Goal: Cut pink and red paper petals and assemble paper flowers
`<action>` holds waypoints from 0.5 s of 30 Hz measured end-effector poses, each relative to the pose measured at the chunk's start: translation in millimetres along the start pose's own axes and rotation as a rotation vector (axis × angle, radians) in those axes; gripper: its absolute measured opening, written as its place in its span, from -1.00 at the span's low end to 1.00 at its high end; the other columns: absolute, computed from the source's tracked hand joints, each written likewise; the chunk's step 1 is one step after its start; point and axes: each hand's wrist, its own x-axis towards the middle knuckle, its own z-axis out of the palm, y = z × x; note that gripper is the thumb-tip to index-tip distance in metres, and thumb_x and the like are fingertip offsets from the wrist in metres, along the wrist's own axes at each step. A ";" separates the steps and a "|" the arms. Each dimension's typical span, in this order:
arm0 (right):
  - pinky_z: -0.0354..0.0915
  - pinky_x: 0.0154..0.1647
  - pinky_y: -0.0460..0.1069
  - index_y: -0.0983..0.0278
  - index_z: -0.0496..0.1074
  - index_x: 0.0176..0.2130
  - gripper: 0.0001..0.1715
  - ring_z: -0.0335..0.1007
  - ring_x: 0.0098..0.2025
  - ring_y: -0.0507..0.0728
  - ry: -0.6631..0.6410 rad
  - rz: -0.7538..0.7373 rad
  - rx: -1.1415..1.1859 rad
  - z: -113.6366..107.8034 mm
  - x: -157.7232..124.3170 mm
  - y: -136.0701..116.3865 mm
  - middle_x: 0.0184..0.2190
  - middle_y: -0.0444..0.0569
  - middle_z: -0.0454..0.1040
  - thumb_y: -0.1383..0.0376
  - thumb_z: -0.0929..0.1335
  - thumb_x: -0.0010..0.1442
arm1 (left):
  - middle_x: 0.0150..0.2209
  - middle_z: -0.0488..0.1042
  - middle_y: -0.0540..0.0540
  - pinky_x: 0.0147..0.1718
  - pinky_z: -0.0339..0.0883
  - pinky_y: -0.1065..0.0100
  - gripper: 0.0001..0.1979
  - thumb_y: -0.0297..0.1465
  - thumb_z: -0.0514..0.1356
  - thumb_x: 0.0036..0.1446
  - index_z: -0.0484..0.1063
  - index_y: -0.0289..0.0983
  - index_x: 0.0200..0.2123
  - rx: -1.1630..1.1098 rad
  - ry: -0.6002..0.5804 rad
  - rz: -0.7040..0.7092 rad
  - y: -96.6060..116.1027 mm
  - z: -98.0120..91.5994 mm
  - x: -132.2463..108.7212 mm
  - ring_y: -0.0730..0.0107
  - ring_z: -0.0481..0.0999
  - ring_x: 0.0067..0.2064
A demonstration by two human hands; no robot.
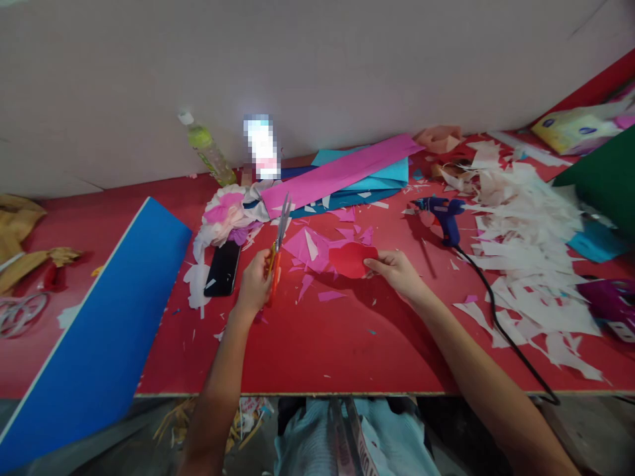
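My left hand (255, 281) is closed around the orange handles of a pair of scissors (280, 231), whose blades point up and away from me. Between the thumb and fingers of my right hand (394, 270) is a red paper piece (350, 260) with a wavy edge, held just over the table. Pink paper scraps (310, 248) lie behind and beneath it. To the left of my left hand are a black phone (223, 268) lying flat and a bunch of white and pink paper flowers (225, 211).
Folded pink paper (342, 173) lies on blue sheets at the back, near a bottle (208, 151) and a lit phone (262, 147). A blue glue gun (444, 215) trails its cable at right, beside piled white scraps (526, 205). A blue board (109, 317) overhangs the left edge.
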 end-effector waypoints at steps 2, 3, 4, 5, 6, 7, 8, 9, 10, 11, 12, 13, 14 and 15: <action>0.35 -0.44 -0.03 0.27 0.41 -0.52 -0.71 0.41 -0.54 0.09 0.005 -0.009 -0.011 -0.6 -0.3 0.2 -0.60 -0.12 0.45 0.08 0.38 -0.06 | -0.36 0.47 -0.08 -0.46 0.32 0.38 -0.68 -0.19 0.05 0.09 0.32 -0.27 -0.17 -0.256 -0.061 -0.032 2.4 5.5 -2.3 0.42 0.44 -0.44; 0.35 -0.44 -0.03 0.27 0.41 -0.52 -0.71 0.41 -0.53 0.09 0.012 -0.012 -0.013 -1.0 -0.4 0.3 -0.61 -0.12 0.44 0.08 0.38 -0.06 | -0.37 0.46 -0.08 -0.50 0.31 0.40 -0.68 -0.18 0.05 0.09 0.32 -0.27 -0.18 -0.390 -0.097 -0.056 4.3 8.5 -3.1 0.44 0.43 -0.47; 0.36 -0.44 -0.02 0.27 0.40 -0.53 -0.71 0.41 -0.53 0.09 0.019 -0.013 -0.013 -1.4 -0.4 0.3 -0.61 -0.12 0.43 0.08 0.38 -0.07 | -0.38 0.46 -0.08 -0.53 0.30 0.41 -0.67 -0.17 0.06 0.09 0.31 -0.28 -0.18 -0.511 -0.140 -0.083 6.7 11.3 -3.6 0.44 0.43 -0.48; 0.36 -0.44 -0.02 0.26 0.40 -0.54 -0.70 0.40 -0.53 0.09 0.024 -0.012 -0.011 -1.7 -0.4 0.1 -0.62 -0.12 0.43 0.07 0.38 -0.08 | -0.39 0.45 -0.08 -0.54 0.30 0.41 -0.66 -0.16 0.09 0.07 0.30 -0.29 -0.18 -0.611 -0.184 -0.109 9.5 13.8 -3.9 0.44 0.44 -0.48; 0.36 -0.44 -0.02 0.26 0.40 -0.54 -0.70 0.40 -0.53 0.09 0.029 -0.009 -0.008 -2.0 -0.4 -0.3 -0.62 -0.12 0.43 0.07 0.39 -0.09 | -0.39 0.45 -0.07 -0.54 0.30 0.41 -0.65 -0.17 0.13 0.03 0.30 -0.29 -0.19 -0.687 -0.227 -0.130 12.7 15.9 -4.1 0.43 0.45 -0.48; 0.37 -0.43 -0.01 0.26 0.40 -0.54 -0.69 0.40 -0.53 0.09 0.031 -0.008 -0.002 -2.2 -0.4 -0.8 -0.61 -0.12 0.43 0.07 0.39 -0.09 | -0.38 0.45 -0.07 -0.52 0.31 0.41 -0.63 -0.18 0.17 -0.01 0.29 -0.29 -0.20 -0.733 -0.263 -0.143 16.2 17.6 -4.3 0.43 0.45 -0.47; 0.37 -0.42 -0.01 0.27 0.41 -0.53 -0.69 0.40 -0.53 0.09 0.033 -0.006 0.003 -2.4 -0.4 -1.4 -0.60 -0.12 0.43 0.07 0.39 -0.10 | -0.37 0.45 -0.07 -0.50 0.31 0.40 -0.61 -0.19 0.22 -0.07 0.28 -0.29 -0.21 -0.758 -0.280 -0.148 19.8 19.0 -4.7 0.44 0.45 -0.47; 0.38 -0.42 0.00 0.27 0.42 -0.52 -0.69 0.40 -0.53 0.09 0.034 -0.004 0.009 -2.5 -0.5 -2.0 -0.60 -0.12 0.43 0.07 0.39 -0.10 | -0.34 0.45 -0.07 -0.47 0.32 0.40 -0.59 -0.21 0.25 -0.11 0.27 -0.28 -0.22 -0.769 -0.282 -0.147 23.2 20.4 -5.4 0.46 0.44 -0.46; 0.38 -0.41 0.00 0.27 0.42 -0.51 -0.70 0.40 -0.53 0.09 0.035 -0.001 0.012 -2.7 -0.6 -2.6 -0.60 -0.12 0.43 0.07 0.39 -0.10 | -0.30 0.44 -0.07 -0.44 0.32 0.40 -0.57 -0.22 0.28 -0.15 0.26 -0.28 -0.23 -0.769 -0.276 -0.143 26.3 21.8 -6.3 0.49 0.43 -0.45; 0.38 -0.41 0.00 0.27 0.42 -0.51 -0.71 0.40 -0.53 0.09 0.036 0.002 0.015 -3.0 -0.7 -2.9 -0.60 -0.12 0.43 0.08 0.39 -0.10 | -0.27 0.43 -0.07 -0.42 0.32 0.40 -0.57 -0.22 0.28 -0.16 0.25 -0.27 -0.23 -0.763 -0.268 -0.133 28.8 23.3 -7.4 0.51 0.42 -0.44; 0.39 -0.41 0.00 0.27 0.42 -0.51 -0.72 0.40 -0.53 0.09 0.037 0.004 0.019 -3.3 -0.7 -2.9 -0.61 -0.13 0.42 0.09 0.39 -0.10 | -0.26 0.42 -0.07 -0.41 0.32 0.40 -0.58 -0.21 0.28 -0.15 0.25 -0.26 -0.24 -0.754 -0.265 -0.118 30.4 24.6 -8.6 0.53 0.40 -0.44; 0.39 -0.41 0.00 0.27 0.42 -0.51 -0.73 0.40 -0.53 0.09 0.037 0.005 0.024 -3.7 -0.6 -2.7 -0.61 -0.13 0.42 0.10 0.39 -0.10 | -0.25 0.42 -0.06 -0.40 0.31 0.40 -0.60 -0.20 0.26 -0.13 0.25 -0.25 -0.24 -0.739 -0.259 -0.106 31.1 25.7 -9.7 0.54 0.39 -0.45; 0.39 -0.41 -0.01 0.27 0.42 -0.52 -0.73 0.41 -0.53 0.08 0.038 0.005 0.030 -4.2 -0.5 -2.2 -0.61 -0.13 0.42 0.11 0.39 -0.09 | -0.26 0.42 -0.05 -0.40 0.31 0.40 -0.64 -0.21 0.24 -0.10 0.25 -0.24 -0.26 -0.714 -0.244 -0.100 30.6 26.4 -10.7 0.54 0.38 -0.45; 0.39 -0.41 -0.01 0.27 0.41 -0.53 -0.73 0.41 -0.53 0.08 0.041 0.003 0.036 -4.8 -0.3 -1.5 -0.60 -0.13 0.42 0.11 0.39 -0.09 | -0.28 0.42 -0.04 -0.39 0.31 0.40 -0.67 -0.22 0.23 -0.09 0.26 -0.23 -0.27 -0.685 -0.210 -0.116 29.2 26.3 -11.3 0.53 0.38 -0.45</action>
